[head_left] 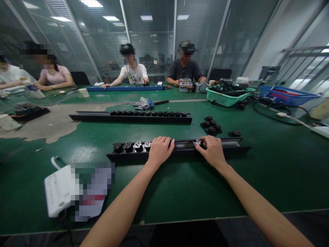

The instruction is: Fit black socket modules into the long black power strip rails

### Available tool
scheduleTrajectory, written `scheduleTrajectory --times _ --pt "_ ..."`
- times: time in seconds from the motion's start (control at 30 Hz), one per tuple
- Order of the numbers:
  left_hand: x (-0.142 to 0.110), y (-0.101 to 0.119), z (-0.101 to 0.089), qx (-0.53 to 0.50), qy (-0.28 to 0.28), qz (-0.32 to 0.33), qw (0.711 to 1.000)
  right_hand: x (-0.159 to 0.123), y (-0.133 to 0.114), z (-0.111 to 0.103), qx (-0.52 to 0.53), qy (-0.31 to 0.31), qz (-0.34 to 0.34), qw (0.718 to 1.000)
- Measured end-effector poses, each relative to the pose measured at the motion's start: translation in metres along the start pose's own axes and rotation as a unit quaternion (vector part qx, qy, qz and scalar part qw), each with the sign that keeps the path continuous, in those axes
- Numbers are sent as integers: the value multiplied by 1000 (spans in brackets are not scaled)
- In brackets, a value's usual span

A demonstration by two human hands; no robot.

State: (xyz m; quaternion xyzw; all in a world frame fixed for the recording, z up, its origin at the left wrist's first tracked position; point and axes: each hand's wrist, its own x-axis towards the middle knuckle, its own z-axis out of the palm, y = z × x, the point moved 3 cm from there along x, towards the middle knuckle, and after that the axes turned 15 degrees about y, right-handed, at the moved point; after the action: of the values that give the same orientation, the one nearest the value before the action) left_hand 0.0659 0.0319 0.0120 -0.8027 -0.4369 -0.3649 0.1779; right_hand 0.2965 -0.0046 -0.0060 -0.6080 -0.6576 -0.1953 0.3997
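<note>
A long black channel rail [133,156] lies across the green table in front of me. Several small black square modules [118,147] with round, metallic-looking tops sit in a row in its left part. My left hand [160,150] is closed over the middle of the rail, its fingers hiding what lies beneath. Further right, my right hand [212,151] pinches one black module [197,142] at the rail's channel; whether it is fully seated I cannot tell. Bare channel shows between the two hands and at the right end.
Behind stands a second black rail [128,118] holding several modules. Loose modules [211,126] lie beyond my right hand. A white device [58,192] sits front left. Gloves [143,103], a green basket [228,97] and a blue basket [290,94] are farther back. Several people sit opposite.
</note>
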Motion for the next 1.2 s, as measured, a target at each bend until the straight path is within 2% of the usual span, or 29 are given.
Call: scheduleTrajectory --times 1.2 --pt "-1 0 -1 -6 -1 -5 1000 0 0 0 3 14 -13 1000"
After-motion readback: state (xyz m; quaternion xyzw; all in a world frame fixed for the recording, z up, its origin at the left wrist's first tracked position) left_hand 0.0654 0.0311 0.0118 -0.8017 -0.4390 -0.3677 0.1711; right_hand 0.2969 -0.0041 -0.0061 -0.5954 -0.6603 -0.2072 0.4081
